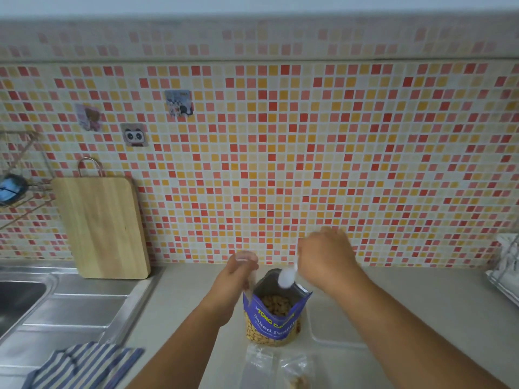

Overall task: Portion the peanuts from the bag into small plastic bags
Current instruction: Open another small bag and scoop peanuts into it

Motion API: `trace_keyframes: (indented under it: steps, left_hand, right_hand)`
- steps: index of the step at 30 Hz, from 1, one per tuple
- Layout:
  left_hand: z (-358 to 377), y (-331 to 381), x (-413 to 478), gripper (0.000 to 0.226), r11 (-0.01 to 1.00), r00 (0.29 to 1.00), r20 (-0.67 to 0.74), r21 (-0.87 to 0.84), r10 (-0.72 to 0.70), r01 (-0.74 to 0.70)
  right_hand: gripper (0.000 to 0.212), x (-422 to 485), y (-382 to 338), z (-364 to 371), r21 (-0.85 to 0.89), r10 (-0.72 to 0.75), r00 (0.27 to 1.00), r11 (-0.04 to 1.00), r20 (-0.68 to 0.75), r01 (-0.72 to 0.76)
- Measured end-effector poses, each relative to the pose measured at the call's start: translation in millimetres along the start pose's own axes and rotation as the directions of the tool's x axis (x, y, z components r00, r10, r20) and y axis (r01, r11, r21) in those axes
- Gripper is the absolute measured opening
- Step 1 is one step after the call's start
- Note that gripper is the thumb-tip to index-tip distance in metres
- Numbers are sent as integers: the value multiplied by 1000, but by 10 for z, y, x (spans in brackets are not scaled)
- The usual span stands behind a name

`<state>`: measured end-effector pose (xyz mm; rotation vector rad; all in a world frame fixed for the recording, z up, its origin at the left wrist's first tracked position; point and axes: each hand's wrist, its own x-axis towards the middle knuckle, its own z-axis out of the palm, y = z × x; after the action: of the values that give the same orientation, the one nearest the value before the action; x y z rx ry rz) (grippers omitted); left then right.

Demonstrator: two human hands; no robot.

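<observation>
Right hand [327, 256] grip closed on white plastic spoon [287, 277], bowl directly above open peanut bag [273, 315] mouth, peanuts straight below. Left hand [238, 272] grip pinches small plastic bag [248, 272] beside bag rim.

In front of you the blue peanut bag [276, 313] is glossy foil with a silvery lining, and the white spoon [287, 277] over it looks like smooth plastic. Thin clear plastic bags [262, 366] lie on the matt beige countertop [421, 304]. The brushed steel sink [70, 304], pale wooden cutting board [102, 226] and striped cloth [81, 363] sit left.
</observation>
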<state>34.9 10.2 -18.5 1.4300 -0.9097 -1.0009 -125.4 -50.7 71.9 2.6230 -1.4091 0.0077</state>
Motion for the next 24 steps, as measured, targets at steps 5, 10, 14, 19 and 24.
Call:
trace_keyframes:
  steps: [5,10,14,19,24]
  left_hand:
    - [-41,94,-137,37,915,994,111,-400,-13,57]
    - [35,191,-272,40,943,964,253,-295,-79,154]
    - [98,172,-331,46,921,938,346,-355,-29,159]
    - [147,148,-308,46,935,926,377,-328,0,134]
    - [73,76,-279,36,959,989,147,-282,35,8]
  right_hand:
    - [29,-54,-116,660,136,-65,993,989,99,51]
    - [18,-101,-215,623,938,92,992,330,82,-108]
    - [15,-208,-335,604,981,59,982,-85,177,-172]
    - [21,-212,-400,654,981,143,979,-146,146,-125]
    - [22,-276,-279,629,972,125,981,-200,149,-122]
